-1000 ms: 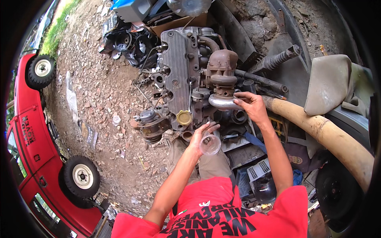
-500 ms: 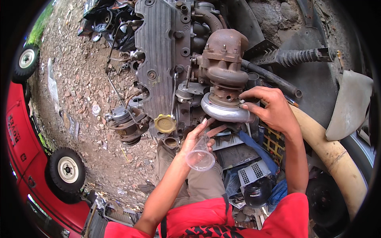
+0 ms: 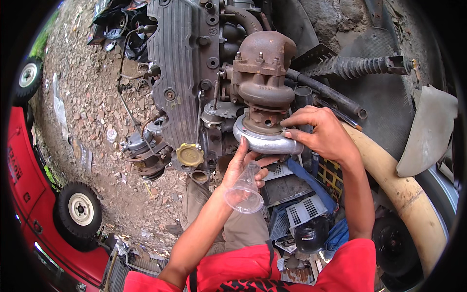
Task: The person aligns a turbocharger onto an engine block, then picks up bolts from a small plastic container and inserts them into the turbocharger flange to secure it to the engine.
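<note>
Mid-frame, the left hand (image 3: 242,169) grips a clear cup (image 3: 244,196) below the rusty turbocharger (image 3: 265,92); rightward, the right hand (image 3: 322,134) bunches its fingertips, pinching what I can't tell.

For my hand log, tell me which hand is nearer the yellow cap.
Left. The left hand is right of the yellow cap, slightly lower; the right hand is farther right, by the silver housing.
</note>
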The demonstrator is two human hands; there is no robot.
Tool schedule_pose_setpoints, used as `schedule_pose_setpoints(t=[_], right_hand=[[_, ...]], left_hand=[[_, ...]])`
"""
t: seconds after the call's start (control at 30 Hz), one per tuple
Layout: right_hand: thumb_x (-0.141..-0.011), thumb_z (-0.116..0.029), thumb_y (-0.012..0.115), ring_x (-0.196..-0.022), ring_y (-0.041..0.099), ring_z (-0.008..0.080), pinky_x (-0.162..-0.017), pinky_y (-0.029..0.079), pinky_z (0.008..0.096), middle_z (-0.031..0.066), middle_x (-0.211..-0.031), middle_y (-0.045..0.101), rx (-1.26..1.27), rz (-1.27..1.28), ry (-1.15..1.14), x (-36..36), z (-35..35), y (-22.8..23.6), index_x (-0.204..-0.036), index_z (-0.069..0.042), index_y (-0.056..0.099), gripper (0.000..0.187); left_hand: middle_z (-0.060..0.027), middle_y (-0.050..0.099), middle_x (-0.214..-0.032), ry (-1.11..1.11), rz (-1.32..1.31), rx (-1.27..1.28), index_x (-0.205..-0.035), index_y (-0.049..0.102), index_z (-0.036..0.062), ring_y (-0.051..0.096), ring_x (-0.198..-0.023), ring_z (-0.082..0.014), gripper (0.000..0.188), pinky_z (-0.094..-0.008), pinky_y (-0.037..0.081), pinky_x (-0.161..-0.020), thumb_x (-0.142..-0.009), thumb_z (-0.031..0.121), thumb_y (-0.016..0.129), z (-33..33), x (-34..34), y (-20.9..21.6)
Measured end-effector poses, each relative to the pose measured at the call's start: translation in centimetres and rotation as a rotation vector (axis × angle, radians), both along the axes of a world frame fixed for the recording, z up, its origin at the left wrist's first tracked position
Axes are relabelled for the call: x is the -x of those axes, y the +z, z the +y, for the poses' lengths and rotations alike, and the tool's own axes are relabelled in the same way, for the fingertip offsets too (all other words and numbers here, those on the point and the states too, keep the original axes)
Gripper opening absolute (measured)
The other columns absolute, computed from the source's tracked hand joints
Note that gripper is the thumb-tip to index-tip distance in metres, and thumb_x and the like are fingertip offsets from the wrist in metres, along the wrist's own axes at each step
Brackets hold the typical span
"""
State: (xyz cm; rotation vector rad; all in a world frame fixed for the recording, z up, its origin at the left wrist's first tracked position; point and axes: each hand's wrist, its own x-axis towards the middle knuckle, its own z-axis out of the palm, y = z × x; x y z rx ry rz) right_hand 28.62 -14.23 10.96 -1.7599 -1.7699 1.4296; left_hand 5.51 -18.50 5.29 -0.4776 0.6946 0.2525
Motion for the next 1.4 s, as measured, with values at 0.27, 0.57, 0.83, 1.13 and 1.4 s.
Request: schedule_pose_setpoints(t=[0.27, 0.57, 0.83, 1.13, 1.4], right_hand=[[-0.076, -0.007, 0.072, -0.085, 0.065, 0.0284, -0.077, 0.050, 0.0362, 0.0151, -0.089, 0.068, -0.006, 0.042, 0.074, 0.1, 0.6, 0.0, -0.098, -0.001, 0.072, 0.023], [-0.079, -0.008, 0.071, -0.085, 0.066, 0.0239, -0.077, 0.050, 0.0333, 0.0143, -0.089, 0.069, 0.163, 0.084, -0.031, -0.1, 0.8, -0.2, -0.097, 0.001, 0.071, 0.021], [-0.077, -0.015, 0.075, -0.079, 0.067, 0.0189, -0.072, 0.051, 0.0315, 0.0142, -0.086, 0.071, 0.237, 0.024, -0.137, 0.0, 0.6, 0.1, -0.093, 0.002, 0.071, 0.023], [-0.078, -0.012, 0.075, -0.080, 0.066, 0.0177, -0.075, 0.050, 0.0304, 0.0118, -0.085, 0.070, 0.203, 0.025, -0.067, -0.1, 1.1, 0.0, -0.093, 0.002, 0.072, 0.021], [-0.079, -0.011, 0.074, -0.081, 0.065, 0.0179, -0.075, 0.049, 0.0304, 0.0120, -0.085, 0.070, 0.193, -0.004, -0.027, 0.0, 1.2, 0.3, -0.095, 0.002, 0.072, 0.021]], left_hand=[[-0.0227, 0.056, -0.126, 0.052, -0.024, 0.074, -0.140, 0.035, 0.0079, 0.051, -0.051, -0.0064, 0.083, -0.0207, 0.049, -0.043, -0.084, 0.067, 0.055, 0.3, -0.1, 0.5], [-0.0240, 0.056, -0.125, 0.080, -0.063, 0.078, -0.139, 0.037, 0.0077, 0.052, -0.052, -0.0060, 0.080, -0.0202, 0.050, -0.044, -0.086, 0.065, 0.055, 0.2, -0.2, 0.0], [-0.0230, 0.057, -0.123, 0.065, -0.044, 0.096, -0.138, 0.039, 0.0068, 0.051, -0.053, -0.0065, 0.079, -0.0205, 0.050, -0.045, -0.086, 0.064, 0.056, 0.2, 0.0, 0.0], [-0.0286, 0.051, -0.128, 0.110, -0.059, 0.137, -0.135, 0.042, 0.0028, 0.051, -0.054, -0.0093, 0.078, -0.0212, 0.047, -0.043, -0.087, 0.062, 0.056, 0.2, 0.0, -0.2], [-0.0235, 0.058, -0.121, 0.105, -0.078, 0.133, -0.137, 0.039, 0.0052, 0.053, -0.052, -0.0069, 0.080, -0.0209, 0.050, -0.044, -0.085, 0.063, 0.058, 0.4, -0.2, 0.0]])
